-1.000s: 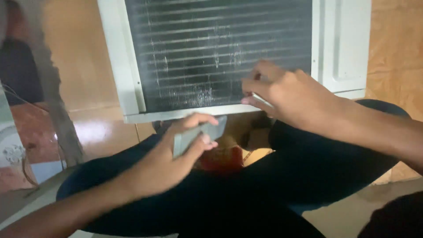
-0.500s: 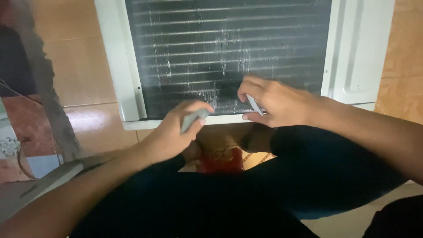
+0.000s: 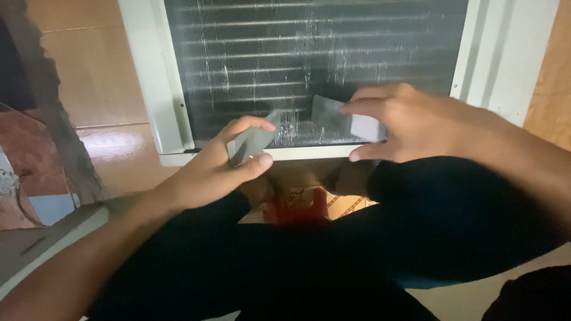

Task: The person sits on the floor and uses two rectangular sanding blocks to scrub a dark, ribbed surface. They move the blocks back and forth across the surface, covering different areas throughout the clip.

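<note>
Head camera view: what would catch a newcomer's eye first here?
A big white-framed unit with a dark finned metal grille fills the top. In front of its lower edge, the left hand pinches a flat grey comb-like tool, and the right hand presses a similar flat grey piece against the fins.

The left hand (image 3: 223,163) pinches a flat grey piece (image 3: 253,142) against the lower edge of a dark finned coil (image 3: 309,65) set in a white frame (image 3: 148,89). The right hand (image 3: 416,122) holds a second grey piece (image 3: 345,119) (blurred) flat on the fins. Dark-clothed legs (image 3: 357,249) fill the foreground above a red object (image 3: 297,205).
</note>
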